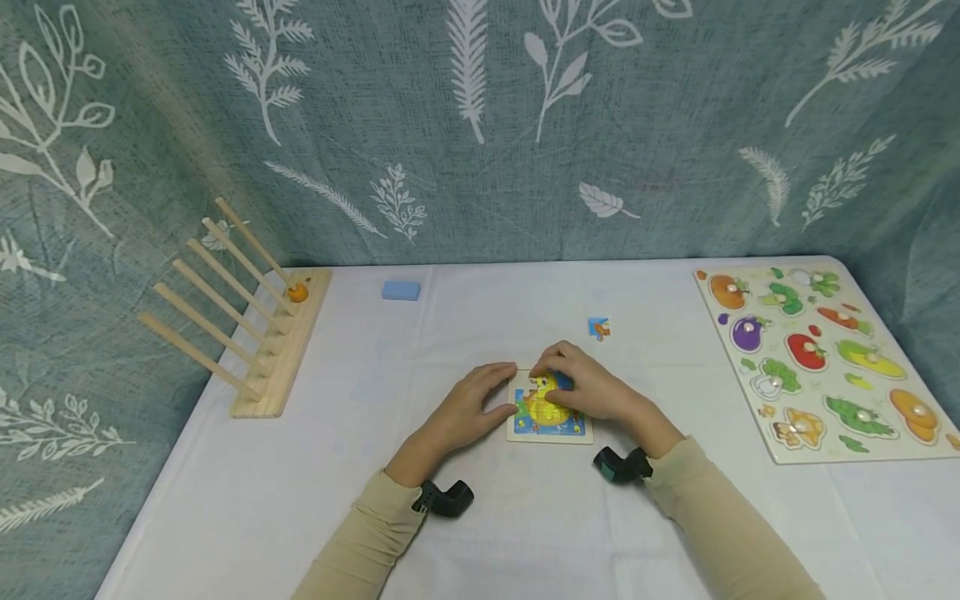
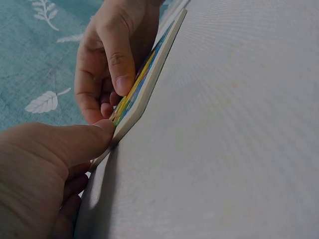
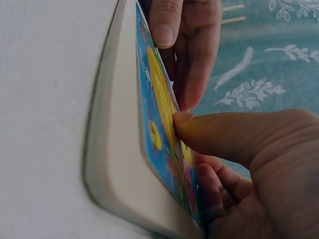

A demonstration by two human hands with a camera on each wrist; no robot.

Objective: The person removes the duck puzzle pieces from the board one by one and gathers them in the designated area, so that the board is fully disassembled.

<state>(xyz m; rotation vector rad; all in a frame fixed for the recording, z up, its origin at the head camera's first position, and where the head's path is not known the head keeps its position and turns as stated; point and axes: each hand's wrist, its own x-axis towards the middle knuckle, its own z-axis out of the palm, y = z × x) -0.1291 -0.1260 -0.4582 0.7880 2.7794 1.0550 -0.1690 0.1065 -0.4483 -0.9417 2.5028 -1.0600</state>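
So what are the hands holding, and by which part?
The left hand holds the puzzle by its left edge. The right hand touches its top; whether that hand pinches anything can't be told.

We can read no text, label, brand, number or sign, neither under fingers [image 2: 82, 142] nor left, right or beyond them, in all three views.
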